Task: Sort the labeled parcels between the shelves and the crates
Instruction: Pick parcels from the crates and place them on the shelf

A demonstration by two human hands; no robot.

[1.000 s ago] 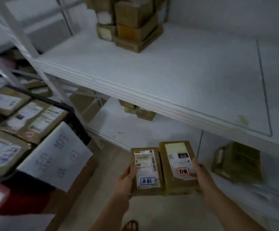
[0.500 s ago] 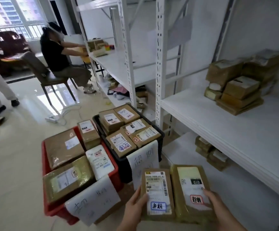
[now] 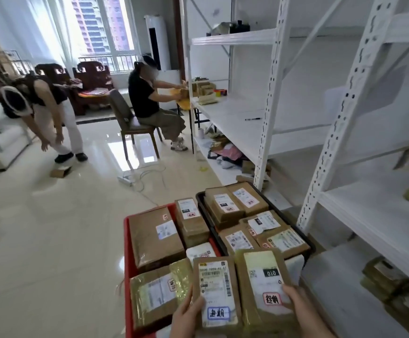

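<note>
Parcels fill the red crate, on the floor left of the black crate, which is also full. In front of the black crate, the left hand grips a blue-tagged parcel by its left edge, thumb on the label. Touching it, a red-tagged parcel sits in the right hand, thumb on top. White shelves stand right of the black crate.

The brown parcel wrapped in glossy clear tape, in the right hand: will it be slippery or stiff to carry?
The brown tape-wrapped parcel probably feels somewhat slippery, since its shiny film glints. It looks stiff: its edges stay straight though the right hand grips only one corner. It seems fairly light, as that hand holds it alone beside the plain brown cardboard parcel in the left hand.
</note>
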